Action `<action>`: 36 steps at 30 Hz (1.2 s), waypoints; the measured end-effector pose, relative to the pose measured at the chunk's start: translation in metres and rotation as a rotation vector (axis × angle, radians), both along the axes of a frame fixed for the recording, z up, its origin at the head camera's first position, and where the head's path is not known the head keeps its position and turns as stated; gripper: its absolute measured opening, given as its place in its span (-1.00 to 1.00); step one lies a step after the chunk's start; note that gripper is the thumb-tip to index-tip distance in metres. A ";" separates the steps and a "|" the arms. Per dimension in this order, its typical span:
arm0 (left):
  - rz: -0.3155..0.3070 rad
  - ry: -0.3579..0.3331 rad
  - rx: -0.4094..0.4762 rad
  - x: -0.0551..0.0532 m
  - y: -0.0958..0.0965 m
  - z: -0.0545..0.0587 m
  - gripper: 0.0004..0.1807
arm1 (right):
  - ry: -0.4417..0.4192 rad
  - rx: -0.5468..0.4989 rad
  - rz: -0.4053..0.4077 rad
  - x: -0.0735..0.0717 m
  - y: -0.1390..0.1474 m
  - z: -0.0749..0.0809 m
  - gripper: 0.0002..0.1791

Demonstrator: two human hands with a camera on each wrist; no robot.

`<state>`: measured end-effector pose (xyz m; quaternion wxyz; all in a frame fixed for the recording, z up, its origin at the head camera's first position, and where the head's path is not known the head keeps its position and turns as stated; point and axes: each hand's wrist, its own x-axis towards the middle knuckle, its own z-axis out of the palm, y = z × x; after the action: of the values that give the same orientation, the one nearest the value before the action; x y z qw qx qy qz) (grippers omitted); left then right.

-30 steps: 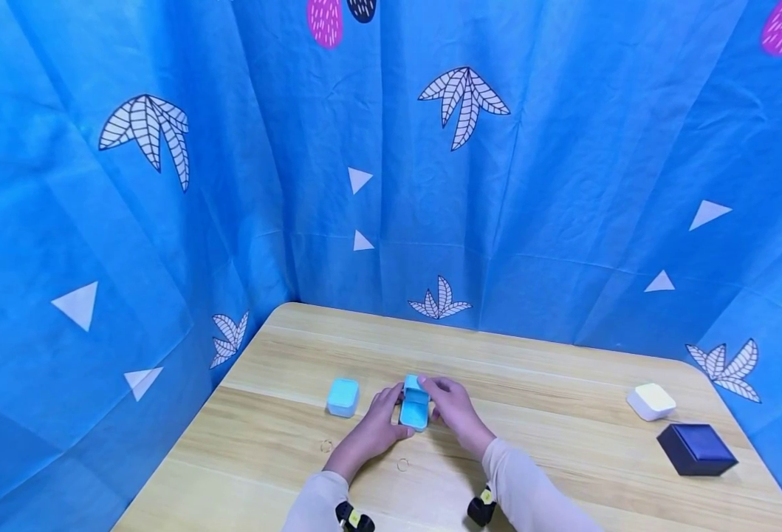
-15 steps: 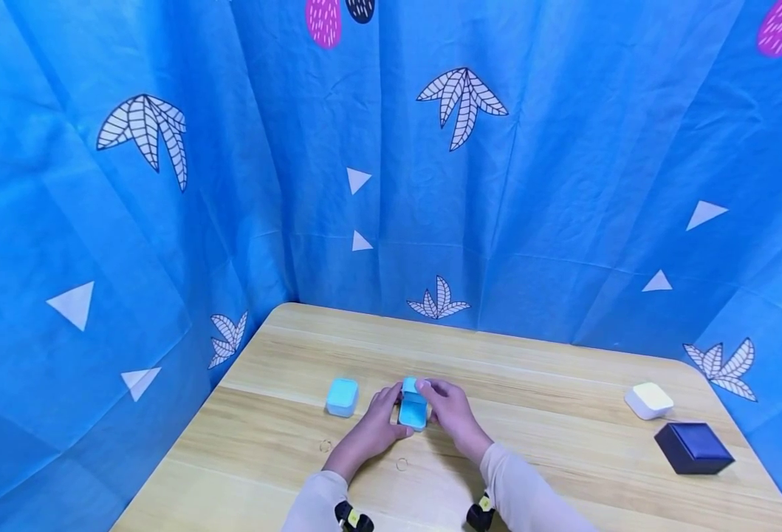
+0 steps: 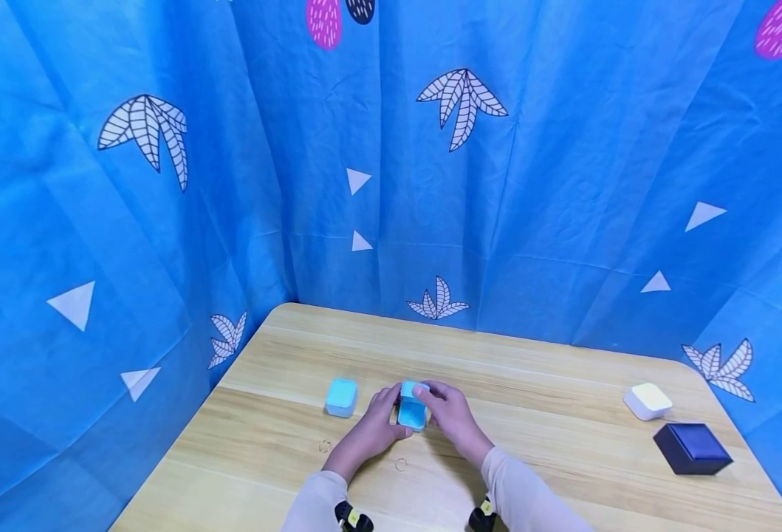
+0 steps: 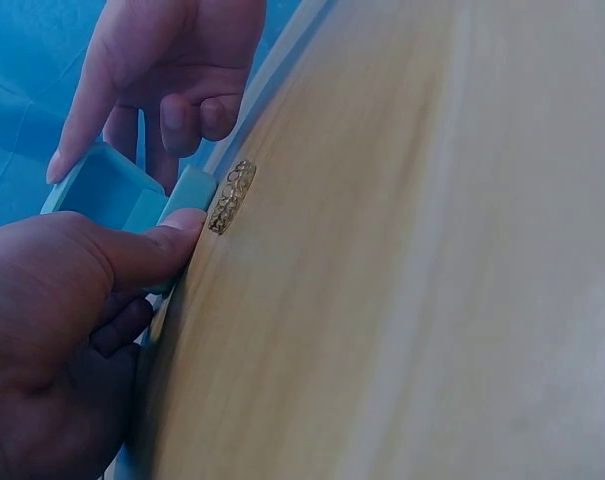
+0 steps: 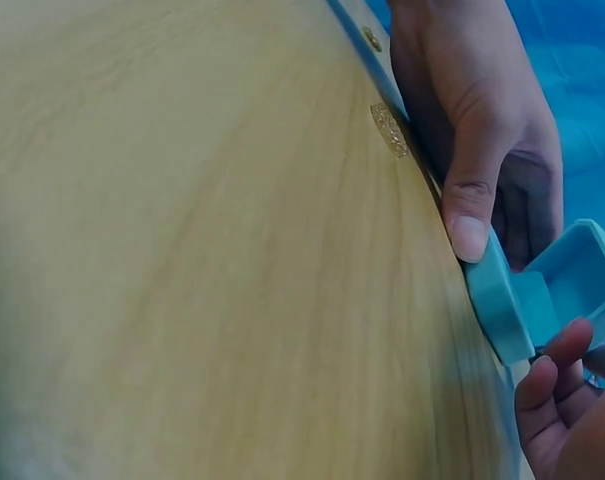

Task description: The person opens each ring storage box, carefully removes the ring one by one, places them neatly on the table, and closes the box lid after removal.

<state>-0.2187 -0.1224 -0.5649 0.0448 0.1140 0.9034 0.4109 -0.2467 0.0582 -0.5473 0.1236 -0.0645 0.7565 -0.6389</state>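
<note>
The open box (image 3: 411, 418) sits low-centre in the head view; the left hand (image 3: 376, 425) grips its base (image 5: 497, 300), the right hand (image 3: 455, 415) seems to pinch the lid (image 3: 408, 388), partly hidden. Working the lid looks the step in hand; the next move calls for a steady base.

On my head feed, the left forearm (image 3: 319, 504) slants in from the lower left and the right forearm (image 3: 530, 489) from the lower right, both in pale sleeves, the wrists bare. I see the left hand (image 3: 376, 425) gripping low, its thumb (image 4: 154, 252) stretched out straight on the near side, the other fingers bent further away. The right hand (image 3: 453, 414) faces it just apart, pinching, thumb extended inward; my left wrist feed shows two of its fingers (image 4: 179, 118) folded toward the palm
</note>
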 end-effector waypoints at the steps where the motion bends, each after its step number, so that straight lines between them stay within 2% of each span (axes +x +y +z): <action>1: 0.001 0.002 -0.002 0.000 0.000 0.000 -0.05 | -0.001 -0.001 0.007 0.001 0.000 0.001 -0.30; 9: -0.004 0.005 0.003 0.000 0.001 0.001 -0.09 | 0.002 -0.007 0.062 0.007 0.004 0.012 -0.35; 19: 0.002 -0.002 0.009 0.001 0.002 0.002 -0.12 | 0.065 0.028 0.083 0.004 0.007 -0.002 -0.31; 23: 0.000 0.008 0.003 0.001 0.003 0.001 -0.12 | 0.094 0.052 0.099 0.004 0.010 -0.002 -0.33; 30: -0.002 0.007 -0.005 0.002 0.003 0.001 -0.11 | 0.086 0.109 0.131 0.007 0.013 -0.002 -0.28; 36: 0.007 0.008 -0.012 0.001 0.002 0.000 -0.12 | 0.149 0.162 0.167 0.009 0.015 -0.004 -0.28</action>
<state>-0.2173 -0.1202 -0.5644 0.0405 0.1122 0.9064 0.4053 -0.2372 0.0728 -0.5509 0.1245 -0.1642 0.8048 -0.5566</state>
